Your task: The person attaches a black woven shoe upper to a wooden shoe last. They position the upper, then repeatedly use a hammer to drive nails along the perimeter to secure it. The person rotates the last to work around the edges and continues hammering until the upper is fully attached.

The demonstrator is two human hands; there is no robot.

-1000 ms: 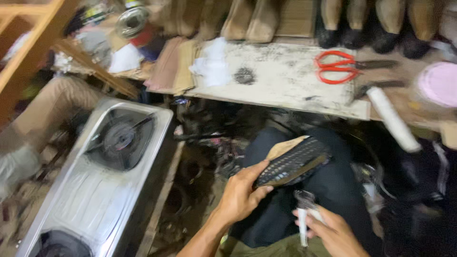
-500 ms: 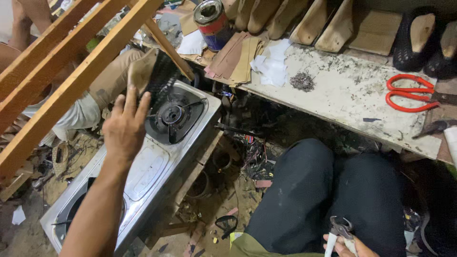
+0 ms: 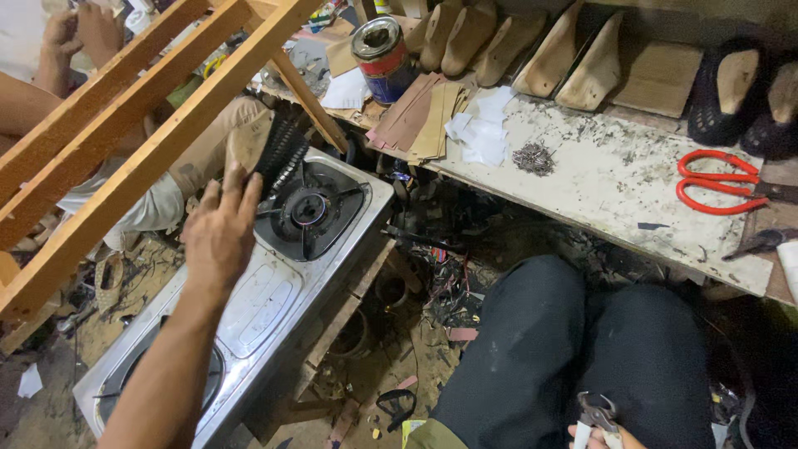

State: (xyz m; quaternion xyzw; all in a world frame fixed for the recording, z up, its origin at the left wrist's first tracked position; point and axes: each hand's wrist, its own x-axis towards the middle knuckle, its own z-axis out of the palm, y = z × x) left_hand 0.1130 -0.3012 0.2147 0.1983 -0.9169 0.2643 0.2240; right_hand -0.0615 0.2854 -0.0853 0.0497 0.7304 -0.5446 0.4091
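Observation:
My left hand [image 3: 220, 233] reaches out over the steel two-burner gas stove [image 3: 274, 291] and holds a black woven shoe upper on a wooden last [image 3: 270, 150] just left of the far burner [image 3: 309, 212]. My right hand [image 3: 603, 432] sits at the bottom edge by my knee, gripping metal pincers [image 3: 597, 413] with the jaws pointing up. My dark trousers [image 3: 582, 349] fill the lower right.
A worn workbench [image 3: 598, 183] carries red scissors [image 3: 715, 183], a pile of small nails [image 3: 534, 158], paper pieces, a tin can [image 3: 382, 54] and a row of wooden lasts [image 3: 532, 50]. A wooden frame [image 3: 125, 141] slants across the left. Another person sits behind it.
My left hand has carried the shoe from my lap out to the stove's far burner. My view has swung left. The right hand stays low with the pincers.

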